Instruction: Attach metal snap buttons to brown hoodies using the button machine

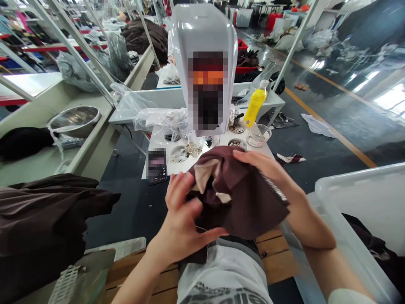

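Observation:
A dark brown garment piece point(247, 198) with cream inner fabric and a zipper along one edge hangs in front of me, its opening facing me. My right hand point(265, 164) grips its upper right edge, partly hidden behind the cloth. My left hand point(183, 215) is at the garment's left side with fingers and thumb spread, slightly blurred. Whether it touches the cloth I cannot tell. Just beyond stands a white machine point(204, 29) whose lower tip points down over the white worktable point(158, 141).
Metal bits fill round cups in the worktable around a tray point(179, 154). A phone point(157, 166) lies left, a yellow bottle point(255, 103) stands right. Brown garments point(47, 215) are piled at left. A white bin point(363, 181) stands at right, a steel bowl point(74, 120) at far left.

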Action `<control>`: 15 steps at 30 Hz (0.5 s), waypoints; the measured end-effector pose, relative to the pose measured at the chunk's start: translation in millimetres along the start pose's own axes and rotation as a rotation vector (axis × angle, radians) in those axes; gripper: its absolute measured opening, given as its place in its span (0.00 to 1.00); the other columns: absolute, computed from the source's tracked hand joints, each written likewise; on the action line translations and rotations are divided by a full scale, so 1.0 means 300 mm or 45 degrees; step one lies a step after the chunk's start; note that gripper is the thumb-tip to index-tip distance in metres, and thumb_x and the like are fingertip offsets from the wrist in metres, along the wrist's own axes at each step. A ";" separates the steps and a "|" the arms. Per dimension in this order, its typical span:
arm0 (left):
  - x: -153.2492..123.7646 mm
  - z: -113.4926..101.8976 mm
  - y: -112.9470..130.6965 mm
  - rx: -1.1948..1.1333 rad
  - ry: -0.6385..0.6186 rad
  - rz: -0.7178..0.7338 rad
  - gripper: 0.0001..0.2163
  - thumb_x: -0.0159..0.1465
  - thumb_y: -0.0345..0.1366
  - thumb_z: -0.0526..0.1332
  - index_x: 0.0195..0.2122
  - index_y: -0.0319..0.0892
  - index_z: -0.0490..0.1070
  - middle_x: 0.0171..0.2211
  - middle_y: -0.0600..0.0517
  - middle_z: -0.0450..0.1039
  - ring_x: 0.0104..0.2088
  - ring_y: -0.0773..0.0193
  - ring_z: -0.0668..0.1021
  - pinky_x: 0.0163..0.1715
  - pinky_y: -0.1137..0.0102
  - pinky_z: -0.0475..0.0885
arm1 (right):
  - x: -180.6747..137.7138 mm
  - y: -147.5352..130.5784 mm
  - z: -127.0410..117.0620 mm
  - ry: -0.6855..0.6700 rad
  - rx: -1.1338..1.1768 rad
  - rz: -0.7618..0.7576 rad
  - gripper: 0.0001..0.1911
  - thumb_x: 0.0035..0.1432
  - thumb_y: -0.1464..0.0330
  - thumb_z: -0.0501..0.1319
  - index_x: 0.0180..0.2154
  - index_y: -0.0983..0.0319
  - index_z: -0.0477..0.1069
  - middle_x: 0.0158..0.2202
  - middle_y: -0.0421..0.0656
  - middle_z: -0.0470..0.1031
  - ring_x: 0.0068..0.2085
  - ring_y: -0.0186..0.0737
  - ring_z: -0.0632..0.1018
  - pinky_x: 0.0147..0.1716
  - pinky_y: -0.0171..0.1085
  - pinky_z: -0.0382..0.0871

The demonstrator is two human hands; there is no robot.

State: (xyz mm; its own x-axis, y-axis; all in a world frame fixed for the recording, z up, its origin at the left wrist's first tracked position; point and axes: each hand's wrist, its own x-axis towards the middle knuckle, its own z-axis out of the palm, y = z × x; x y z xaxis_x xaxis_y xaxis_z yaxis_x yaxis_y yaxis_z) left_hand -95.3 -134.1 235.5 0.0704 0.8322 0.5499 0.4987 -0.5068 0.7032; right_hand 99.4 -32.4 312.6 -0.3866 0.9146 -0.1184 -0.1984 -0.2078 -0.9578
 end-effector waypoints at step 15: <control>0.347 0.052 0.174 0.554 -0.362 0.977 0.10 0.56 0.28 0.52 0.18 0.44 0.63 0.14 0.58 0.62 0.16 0.70 0.63 0.23 0.74 0.63 | -0.218 0.156 -0.012 0.680 -0.692 -1.041 0.10 0.62 0.63 0.50 0.41 0.59 0.65 0.39 0.43 0.66 0.43 0.37 0.70 0.44 0.39 0.65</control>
State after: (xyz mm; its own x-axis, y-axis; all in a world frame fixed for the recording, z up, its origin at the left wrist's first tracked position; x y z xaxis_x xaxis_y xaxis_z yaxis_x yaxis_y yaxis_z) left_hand -48.5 -70.4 322.3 0.6962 0.3563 0.6232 0.5040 -0.8608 -0.0708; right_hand 118.7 -100.6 274.6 0.1426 0.7656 0.6274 0.2549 0.5840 -0.7707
